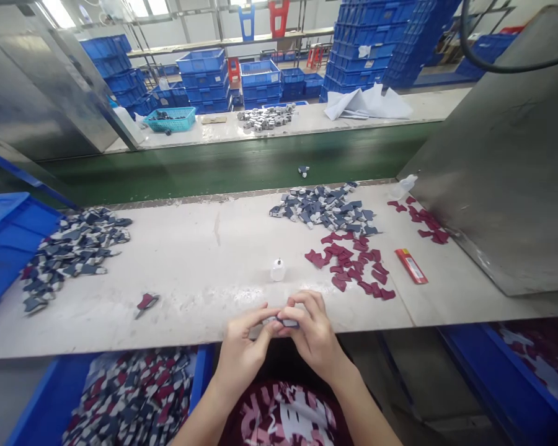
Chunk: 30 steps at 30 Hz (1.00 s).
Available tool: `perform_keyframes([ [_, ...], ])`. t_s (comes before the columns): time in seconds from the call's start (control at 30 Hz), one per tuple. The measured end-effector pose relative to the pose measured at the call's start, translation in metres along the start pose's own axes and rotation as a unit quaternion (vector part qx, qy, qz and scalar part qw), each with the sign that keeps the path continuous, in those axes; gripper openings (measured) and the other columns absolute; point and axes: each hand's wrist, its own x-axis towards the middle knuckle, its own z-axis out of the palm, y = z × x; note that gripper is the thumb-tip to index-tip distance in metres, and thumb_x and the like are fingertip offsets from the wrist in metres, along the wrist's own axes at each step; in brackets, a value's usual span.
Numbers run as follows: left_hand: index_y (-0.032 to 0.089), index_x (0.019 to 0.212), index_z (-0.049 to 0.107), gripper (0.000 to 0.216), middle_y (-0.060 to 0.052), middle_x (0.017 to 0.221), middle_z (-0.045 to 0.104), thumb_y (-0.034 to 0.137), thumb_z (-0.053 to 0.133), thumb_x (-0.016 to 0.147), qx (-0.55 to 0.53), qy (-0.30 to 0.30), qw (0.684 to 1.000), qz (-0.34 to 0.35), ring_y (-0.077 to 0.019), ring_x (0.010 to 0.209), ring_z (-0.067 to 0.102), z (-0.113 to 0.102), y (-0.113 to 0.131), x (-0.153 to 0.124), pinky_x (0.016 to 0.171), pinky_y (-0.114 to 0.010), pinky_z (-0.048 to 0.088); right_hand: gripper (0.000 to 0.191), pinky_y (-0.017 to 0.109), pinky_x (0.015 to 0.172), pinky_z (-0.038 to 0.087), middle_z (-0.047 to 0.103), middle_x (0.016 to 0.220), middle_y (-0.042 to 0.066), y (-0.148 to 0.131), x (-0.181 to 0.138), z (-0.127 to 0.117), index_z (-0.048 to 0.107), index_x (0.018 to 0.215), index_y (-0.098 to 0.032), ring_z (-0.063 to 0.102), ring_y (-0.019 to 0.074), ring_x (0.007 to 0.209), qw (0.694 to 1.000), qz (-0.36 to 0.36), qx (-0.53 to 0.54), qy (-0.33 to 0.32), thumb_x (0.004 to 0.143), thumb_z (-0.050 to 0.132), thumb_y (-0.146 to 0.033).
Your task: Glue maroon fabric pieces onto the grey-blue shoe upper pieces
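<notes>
At the table's front edge, my left hand (pixel 247 337) and my right hand (pixel 312 329) meet, both pinched on one small grey and dark-blue plastic piece (pixel 288 322). Fingers cover much of it. Just beyond them stands a small white bottle (pixel 278 270) with a dark tip. Maroon flat pieces (pixel 348 263) lie scattered to the right of the bottle. Behind these is a heap of blue-grey and white pieces (pixel 323 207). One piece with a maroon face (pixel 146 302) rests alone to the left of my hands.
A second heap of blue-grey pieces (pixel 79 244) lies at the left beside a blue crate (pixel 13 229). Below the table edge, another blue crate (pixel 46 396) holds many pieces. A red box (pixel 411 266) lies at right. A green conveyor belt (pixel 214 167) runs behind the table (pixel 181 248).
</notes>
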Motion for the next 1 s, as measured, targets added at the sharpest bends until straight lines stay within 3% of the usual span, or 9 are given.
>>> perform_keyframes([
  [0.17, 0.021, 0.088, 0.083, 0.017, -0.008, 0.090, 0.082, 0.028, 0.068, 0.085, 0.036, 0.043, 0.997, -0.059, -0.0281, 0.091, 0.079, -0.030, -0.019, -0.007, 0.079, -0.034, 0.065, 0.020, 0.038, 0.087, 0.055, 0.060, 0.096, 0.006, -0.005, 0.005, 0.034, 0.064, 0.104, -0.024, 0.055, 0.0231, 0.104, 0.998, -0.022, 0.024, -0.054, 0.091, 0.058, -0.009],
  [0.27, 0.023, 0.096, 0.081, 0.021, -0.008, 0.096, 0.082, 0.036, 0.068, 0.086, 0.148, 0.114, 0.982, -0.035, -0.0279, 0.091, 0.078, -0.075, -0.038, -0.005, 0.093, -0.042, 0.061, 0.027, 0.043, 0.095, 0.055, 0.062, 0.112, 0.007, -0.003, 0.006, 0.042, 0.067, 0.110, -0.029, 0.052, 0.0257, 0.118, 0.997, -0.045, 0.010, -0.056, 0.090, 0.064, -0.011],
  [0.37, 0.028, 0.097, 0.079, 0.020, -0.006, 0.093, 0.082, 0.042, 0.069, 0.086, 0.321, 0.199, 0.925, 0.036, -0.0275, 0.078, 0.077, -0.132, -0.061, -0.002, 0.120, -0.064, 0.023, 0.032, 0.047, 0.095, 0.054, 0.058, 0.120, 0.008, 0.011, 0.007, 0.035, 0.070, 0.112, -0.033, 0.051, 0.0272, 0.119, 0.999, -0.035, -0.026, 0.024, 0.087, 0.068, -0.012],
  [0.47, 0.031, 0.093, 0.078, 0.020, -0.007, 0.099, 0.081, 0.039, 0.060, 0.091, 0.475, 0.150, 0.865, 0.061, -0.0372, 0.100, 0.073, -0.182, -0.075, 0.006, 0.114, -0.078, 0.002, 0.028, 0.055, 0.095, 0.053, 0.047, 0.135, 0.011, 0.027, 0.011, 0.028, 0.075, 0.109, -0.033, 0.044, 0.0348, 0.128, 0.995, 0.021, -0.079, 0.063, 0.084, 0.074, -0.019],
  [0.6, 0.025, 0.119, 0.070, 0.040, -0.016, 0.117, 0.076, 0.049, 0.057, 0.090, 0.514, 0.121, 0.840, 0.123, -0.0411, 0.110, 0.069, -0.211, -0.055, 0.050, 0.101, -0.062, 0.046, 0.042, 0.063, 0.095, 0.053, 0.027, 0.157, 0.010, 0.039, 0.016, 0.036, 0.073, 0.116, -0.034, 0.028, 0.0460, 0.141, 0.993, 0.043, -0.104, -0.027, 0.076, 0.083, -0.030],
  [0.73, 0.026, 0.141, 0.053, 0.050, -0.009, 0.119, 0.074, 0.037, 0.059, 0.093, 0.490, 0.153, 0.829, 0.221, -0.0315, 0.111, 0.068, -0.175, -0.008, 0.153, 0.097, -0.042, 0.053, 0.064, 0.060, 0.091, 0.057, 0.047, 0.142, 0.019, 0.044, 0.015, 0.048, 0.058, 0.138, -0.027, 0.043, 0.0437, 0.133, 0.989, 0.048, -0.127, -0.065, 0.078, 0.079, -0.030],
  [0.83, 0.019, 0.139, 0.055, 0.043, -0.013, 0.122, 0.072, 0.016, 0.044, 0.098, 0.534, 0.038, 0.808, 0.247, -0.0279, 0.117, 0.064, -0.109, 0.005, 0.254, 0.100, -0.040, 0.050, 0.058, 0.052, 0.087, 0.060, 0.059, 0.124, 0.017, 0.047, 0.012, 0.046, 0.055, 0.140, -0.028, 0.057, 0.0355, 0.120, 0.994, 0.021, -0.108, -0.015, 0.084, 0.064, -0.018],
  [0.9, 0.019, 0.141, 0.053, 0.056, -0.016, 0.141, 0.060, -0.003, 0.038, 0.091, 0.623, -0.095, 0.743, 0.225, -0.0288, 0.133, 0.051, -0.060, 0.000, 0.315, 0.104, -0.041, 0.045, 0.060, 0.045, 0.081, 0.062, 0.066, 0.110, 0.011, 0.049, 0.012, 0.042, 0.054, 0.139, -0.032, 0.065, 0.0269, 0.102, 0.997, -0.026, -0.059, 0.038, 0.085, 0.052, -0.008],
  [1.0, 0.018, 0.139, 0.056, 0.059, -0.021, 0.143, 0.056, -0.009, 0.045, 0.087, 0.633, -0.149, 0.724, 0.229, -0.0318, 0.131, 0.053, 0.002, -0.017, 0.378, 0.100, -0.043, 0.048, 0.059, 0.033, 0.065, 0.059, 0.069, 0.087, 0.003, 0.049, 0.015, 0.038, 0.048, 0.141, -0.034, 0.066, 0.0186, 0.073, 0.993, -0.086, 0.015, 0.080, 0.088, 0.051, -0.008],
])
